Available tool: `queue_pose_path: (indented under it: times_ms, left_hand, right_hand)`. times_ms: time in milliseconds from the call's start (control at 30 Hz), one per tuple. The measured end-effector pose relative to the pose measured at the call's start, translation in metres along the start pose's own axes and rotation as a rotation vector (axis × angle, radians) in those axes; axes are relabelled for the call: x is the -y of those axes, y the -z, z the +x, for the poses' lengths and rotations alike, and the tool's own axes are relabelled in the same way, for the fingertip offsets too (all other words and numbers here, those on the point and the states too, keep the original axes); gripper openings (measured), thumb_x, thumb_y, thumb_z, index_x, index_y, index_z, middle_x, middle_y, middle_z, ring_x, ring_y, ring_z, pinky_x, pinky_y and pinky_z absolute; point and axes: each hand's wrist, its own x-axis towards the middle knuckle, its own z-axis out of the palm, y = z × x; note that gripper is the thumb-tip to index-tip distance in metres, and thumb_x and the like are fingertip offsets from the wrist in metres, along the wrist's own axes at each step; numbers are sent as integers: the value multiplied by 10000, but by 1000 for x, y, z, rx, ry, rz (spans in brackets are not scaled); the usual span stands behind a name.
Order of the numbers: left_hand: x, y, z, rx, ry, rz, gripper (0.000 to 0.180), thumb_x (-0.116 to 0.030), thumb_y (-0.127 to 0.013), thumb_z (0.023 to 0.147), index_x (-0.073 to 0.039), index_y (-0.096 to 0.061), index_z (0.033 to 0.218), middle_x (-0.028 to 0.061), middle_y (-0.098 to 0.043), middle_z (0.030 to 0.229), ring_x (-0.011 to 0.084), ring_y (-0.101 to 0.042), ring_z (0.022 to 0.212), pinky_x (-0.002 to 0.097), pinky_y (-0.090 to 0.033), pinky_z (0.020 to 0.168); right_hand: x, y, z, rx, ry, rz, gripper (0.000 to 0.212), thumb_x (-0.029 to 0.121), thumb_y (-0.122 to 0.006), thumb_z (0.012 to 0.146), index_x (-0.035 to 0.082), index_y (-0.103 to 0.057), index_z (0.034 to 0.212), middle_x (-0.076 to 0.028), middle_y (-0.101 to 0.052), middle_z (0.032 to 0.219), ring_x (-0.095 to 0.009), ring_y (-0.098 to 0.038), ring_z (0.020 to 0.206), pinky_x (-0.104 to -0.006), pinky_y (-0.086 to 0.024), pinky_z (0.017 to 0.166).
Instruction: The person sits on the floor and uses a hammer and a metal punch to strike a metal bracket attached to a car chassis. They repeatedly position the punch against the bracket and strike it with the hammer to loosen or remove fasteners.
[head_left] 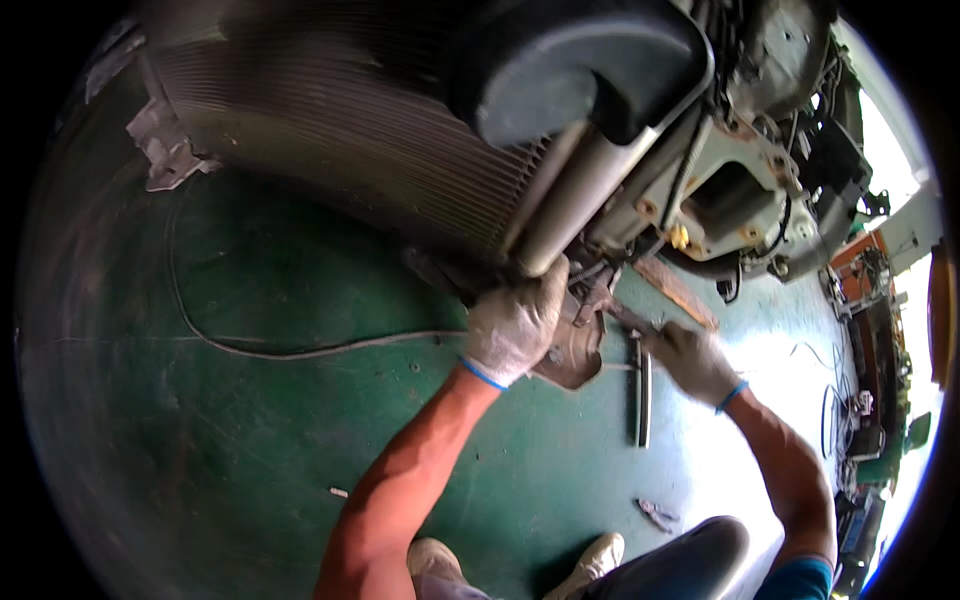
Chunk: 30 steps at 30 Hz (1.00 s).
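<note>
My left hand (pixel 512 325), in a pale work glove with a blue cuff, is closed at the lower end of a silver metal tube (pixel 577 200). What its fingers grip is hidden behind the glove. My gloved right hand (pixel 690 360) is wrapped round the handle of a dark hammer-like tool (pixel 630 319). The tool's head end lies close to the right of my left hand, among metal parts. Just below, a bent metal bracket (pixel 573 356) sticks out between my hands. A black plastic duct (pixel 590 65) covers the tube's upper part.
A large finned radiator (pixel 350 130) spans the upper left. A bolted metal mount (pixel 735 190) stands at upper right, with a wooden piece (pixel 675 292) beneath. On the green floor (pixel 260 420) lie a cable (pixel 300 354), a metal bar (pixel 644 400) and pliers (pixel 656 514).
</note>
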Motion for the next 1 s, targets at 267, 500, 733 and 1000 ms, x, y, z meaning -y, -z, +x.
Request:
queue_pose_path:
  times_ms: [267,500,733,1000]
  left_hand:
    - [18,3,-9,-19,-33,-23,564,-145,-638,926,37,-508,1444,104,-699,819,251,-701,655,382,-574,584]
    - [2,-4,-2,-5,3,25,580,-165,-726,917,3,-506,1427,161,-720,822,326,-724,683,424,-583,598]
    - [13,-1,-1,-53,-22,-23,563,-139,-665,936,36,-501,1446,133,-698,820,293,-701,663,401,-567,583]
    - [4,6,2,65,23,12,531,-129,-647,951,19,-503,1440,167,-734,880,314,-725,710,419,-579,603]
  right_hand:
    - [78,38,-12,36,425,56,321,408,-705,985,91,-658,964,-100,-655,695,-281,-690,603,-396,-555,558]
    - [13,24,-4,34,-156,90,424,447,-576,1041,38,-680,1006,-195,-680,741,-365,-716,695,-445,-564,670]
    - [53,33,-22,48,280,34,454,534,-667,983,86,-640,915,-113,-637,664,-319,-679,584,-450,-546,543]
    - [5,26,-24,82,-223,225,435,468,-711,946,35,-682,932,-180,-674,755,-339,-681,691,-451,-537,691]
